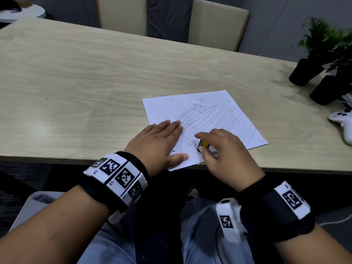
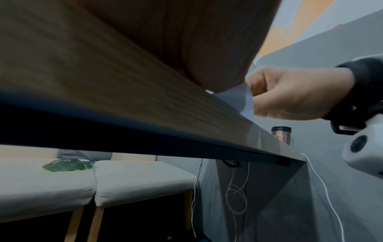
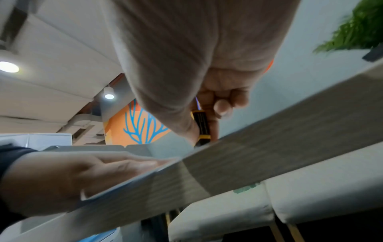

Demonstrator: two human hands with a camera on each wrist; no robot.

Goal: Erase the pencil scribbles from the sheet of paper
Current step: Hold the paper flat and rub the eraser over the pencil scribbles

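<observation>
Ceiling lamps [image 3: 9, 66] show only behind eraser [image 3: 202, 126].

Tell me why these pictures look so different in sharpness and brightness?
Head view: evenly lit, sheet of paper fairly sharp, potted plant smeared near the edge. Left wrist view: dim, table streaked with blur. Right wrist view: brighter, ceiling lamp glaring, both hands soft, eraser readable.

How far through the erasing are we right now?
Early. Done: only a patch at the near end of the sheet of paper looks rubbed clean, with dark crumbs scattered on its left part. In hand: the left hand presses the sheet flat; the right hand pinches the eraser. Left: most pencil scribbles.
</observation>
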